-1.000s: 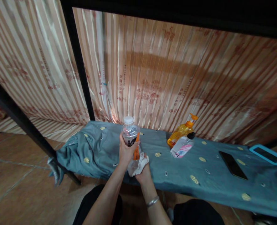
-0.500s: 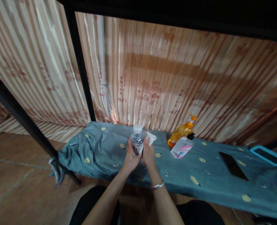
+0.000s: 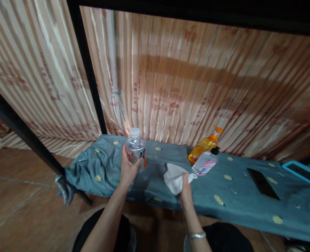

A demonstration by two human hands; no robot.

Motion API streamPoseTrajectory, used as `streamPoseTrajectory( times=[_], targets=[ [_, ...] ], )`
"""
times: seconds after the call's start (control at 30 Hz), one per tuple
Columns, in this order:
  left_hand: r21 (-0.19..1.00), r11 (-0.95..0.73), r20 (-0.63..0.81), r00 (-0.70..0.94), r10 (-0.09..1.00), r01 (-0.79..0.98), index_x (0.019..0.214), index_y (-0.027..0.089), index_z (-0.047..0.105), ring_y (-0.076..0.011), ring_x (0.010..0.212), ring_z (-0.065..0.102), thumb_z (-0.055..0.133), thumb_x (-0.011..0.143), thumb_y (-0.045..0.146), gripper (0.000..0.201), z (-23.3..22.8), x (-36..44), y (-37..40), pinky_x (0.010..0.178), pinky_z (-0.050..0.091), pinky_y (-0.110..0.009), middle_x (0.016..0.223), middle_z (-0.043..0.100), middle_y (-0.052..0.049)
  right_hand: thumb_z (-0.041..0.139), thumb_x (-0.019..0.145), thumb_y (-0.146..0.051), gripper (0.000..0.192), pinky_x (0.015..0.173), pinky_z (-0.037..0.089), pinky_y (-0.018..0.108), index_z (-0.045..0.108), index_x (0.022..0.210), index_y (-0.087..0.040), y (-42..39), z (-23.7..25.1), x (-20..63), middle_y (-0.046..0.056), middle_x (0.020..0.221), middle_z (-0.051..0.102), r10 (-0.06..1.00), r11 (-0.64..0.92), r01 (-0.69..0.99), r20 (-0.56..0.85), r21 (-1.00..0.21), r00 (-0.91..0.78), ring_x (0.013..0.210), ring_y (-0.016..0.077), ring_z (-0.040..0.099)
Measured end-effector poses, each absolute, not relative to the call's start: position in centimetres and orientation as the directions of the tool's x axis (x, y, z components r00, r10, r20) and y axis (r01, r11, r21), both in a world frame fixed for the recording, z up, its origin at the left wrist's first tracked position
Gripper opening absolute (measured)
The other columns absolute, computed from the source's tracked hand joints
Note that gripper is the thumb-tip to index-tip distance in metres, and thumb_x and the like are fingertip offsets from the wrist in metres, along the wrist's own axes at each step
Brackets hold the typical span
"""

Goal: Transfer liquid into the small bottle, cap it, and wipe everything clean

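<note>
My left hand (image 3: pixel 129 169) is wrapped round a clear plastic bottle (image 3: pixel 136 145) with a white cap, holding it upright over the cloth-covered bench. A white cloth (image 3: pixel 174 177) hangs pinched in my right hand (image 3: pixel 186 192), fanned out to the left of the fingers. Just beyond that hand stand a clear pump bottle (image 3: pixel 205 162) with a black top and pink label, and behind it an amber pump bottle (image 3: pixel 203 148) with an orange pump. Whether the held bottle touches the bench I cannot tell.
A blue-green sheet (image 3: pixel 155 196) with yellow motifs covers the long bench, bunched at its left end. A dark phone (image 3: pixel 263 183) and a light-blue framed object (image 3: pixel 303 172) lie at the right. Black metal posts (image 3: pixel 89 66) and a striped curtain (image 3: pixel 167 87) stand behind.
My hands have moved apart. The left has carried the bottle leftward; the right has drawn the white cloth off it, to the right and lower, and the cloth has spread out.
</note>
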State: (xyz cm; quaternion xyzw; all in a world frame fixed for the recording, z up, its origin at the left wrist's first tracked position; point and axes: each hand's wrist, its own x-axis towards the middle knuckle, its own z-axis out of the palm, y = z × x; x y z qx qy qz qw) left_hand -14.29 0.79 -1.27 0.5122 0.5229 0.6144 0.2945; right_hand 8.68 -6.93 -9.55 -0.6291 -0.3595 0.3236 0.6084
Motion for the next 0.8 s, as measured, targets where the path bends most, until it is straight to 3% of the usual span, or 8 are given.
streamPoseTrajectory(
  times=[0.07, 0.17, 0.27, 0.37, 0.57, 0.8],
  targets=[
    [0.920, -0.300, 0.373, -0.327, 0.869, 0.251, 0.150, 0.021, 0.024, -0.0315, 0.126, 0.052, 0.076, 0.068, 0.028, 0.097, -1.4, -15.3, 1.1, 0.109, 0.041, -0.045, 0.143, 0.048, -0.014, 0.047, 0.095, -0.057, 0.045, 0.073, 0.052, 0.033, 0.062, 0.098, -0.015, -7.5, -8.5, 11.6, 0.003, 0.089, 0.061, 0.792, -0.085, 0.220, 0.068, -0.972, 0.607, 0.077, 0.0152, 0.060],
    [0.916, -0.269, 0.365, -0.334, 0.869, 0.298, 0.150, 0.020, 0.024, -0.0311, 0.121, 0.055, 0.076, 0.068, 0.028, 0.097, -2.2, -15.9, 1.5, 0.106, 0.042, -0.047, 0.138, 0.051, -0.013, 0.051, 0.096, -0.051, 0.038, 0.094, 0.047, 0.043, 0.061, 0.111, -0.017, -7.6, -7.9, 13.6, 0.008, 0.111, 0.061, 0.787, -0.118, 0.485, 0.216, -0.867, 0.578, 0.104, 0.0205, 0.059],
    [0.928, -0.216, 0.312, -0.317, 0.896, 0.304, 0.147, 0.021, 0.030, -0.0299, 0.114, 0.059, 0.075, 0.068, 0.030, 0.091, -3.1, -15.7, 1.9, 0.102, 0.046, -0.047, 0.128, 0.057, -0.011, 0.060, 0.092, -0.042, 0.042, 0.110, 0.030, 0.057, 0.056, 0.126, -0.018, -7.3, -9.0, 12.7, 0.011, 0.136, 0.050, 0.830, -0.147, 0.690, 0.290, -0.709, 0.476, 0.130, 0.0283, 0.043],
    [0.926, -0.212, 0.312, -0.317, 0.896, 0.313, 0.145, 0.018, 0.033, -0.0296, 0.117, 0.058, 0.073, 0.067, 0.029, 0.088, -3.6, -15.5, 2.1, 0.104, 0.044, -0.046, 0.129, 0.057, -0.012, 0.064, 0.090, -0.038, 0.045, 0.112, 0.021, 0.062, 0.055, 0.129, -0.018, -7.1, -10.9, 11.3, 0.011, 0.143, 0.043, 0.863, -0.215, 0.804, 0.278, -0.555, 0.422, 0.137, 0.0322, 0.033],
    [0.950, -0.210, 0.276, -0.313, 0.908, 0.230, 0.149, 0.015, 0.021, -0.0297, 0.136, 0.043, 0.075, 0.064, 0.030, 0.102, -3.7, -15.2, 1.9, 0.115, 0.034, -0.044, 0.150, 0.039, -0.017, 0.062, 0.091, -0.034, 0.043, 0.107, 0.035, 0.056, 0.053, 0.130, -0.018, -6.5, -12.4, 11.7, 0.011, 0.141, 0.044, 0.888, -0.219, 0.898, 0.304, -0.381, 0.345, 0.131, 0.0297, 0.041],
    [0.945, -0.227, 0.301, -0.353, 0.886, 0.236, 0.150, 0.013, 0.015, -0.0302, 0.145, 0.031, 0.076, 0.067, 0.031, 0.104, -1.9, -14.5, 0.5, 0.120, 0.026, -0.047, 0.155, 0.030, -0.020, 0.060, 0.093, -0.038, 0.039, 0.098, 0.046, 0.048, 0.055, 0.126, -0.018, -1.3, -12.7, 10.5, 0.011, 0.131, 0.052, 0.882, -0.188, 0.905, 0.339, -0.382, 0.327, 0.117, 0.0248, 0.053]
  ],
)
